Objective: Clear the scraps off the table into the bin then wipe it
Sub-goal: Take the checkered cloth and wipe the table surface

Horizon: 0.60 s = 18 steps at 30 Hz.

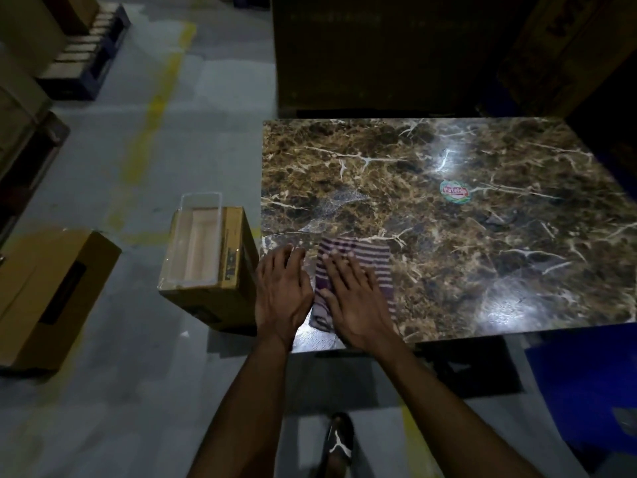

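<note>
Striped cloth (pixel 355 267) at the marble tabletop (pixel 482 257) seven o'clock corner, right hand (pixel 358 298) flat on it, left hand (pixel 281 291) flat alongside, fingers straight, bin (pixel 200 246) at nine o'clock, round sticker (pixel 455 192) centre

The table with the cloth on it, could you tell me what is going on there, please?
A person is wiping the marble-patterned table. The right hand lies flat on a striped cloth near the front left corner, and the left hand rests flat on the tabletop beside it. A round sticker sits further back. A clear bin stands on a cardboard box left of the table.
</note>
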Motion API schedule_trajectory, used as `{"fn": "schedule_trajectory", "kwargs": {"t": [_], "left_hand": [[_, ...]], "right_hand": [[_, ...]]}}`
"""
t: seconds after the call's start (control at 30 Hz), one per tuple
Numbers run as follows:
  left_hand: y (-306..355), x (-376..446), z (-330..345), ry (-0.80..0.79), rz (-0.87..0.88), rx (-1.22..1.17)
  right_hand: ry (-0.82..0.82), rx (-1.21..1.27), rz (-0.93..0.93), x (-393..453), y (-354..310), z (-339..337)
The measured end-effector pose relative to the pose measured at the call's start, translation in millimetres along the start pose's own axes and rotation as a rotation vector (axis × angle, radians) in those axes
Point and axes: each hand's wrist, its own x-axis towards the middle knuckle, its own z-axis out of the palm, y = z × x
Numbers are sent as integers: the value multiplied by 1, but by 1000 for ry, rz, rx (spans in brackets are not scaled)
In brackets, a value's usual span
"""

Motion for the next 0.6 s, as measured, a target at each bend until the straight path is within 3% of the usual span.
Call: {"fn": "schedule_trajectory", "kwargs": {"t": [0.1,0.37,0.6], "left_hand": [[0,-2,3,-42,-9,5],[-2,0,2,-65,18,-3],[-4,0,0,-56,17,-80]], "right_hand": [[-34,-45,-85,-30,7,6],[29,29,107,7,12,-4],[-9,-26,-52,-26,24,-1]]}}
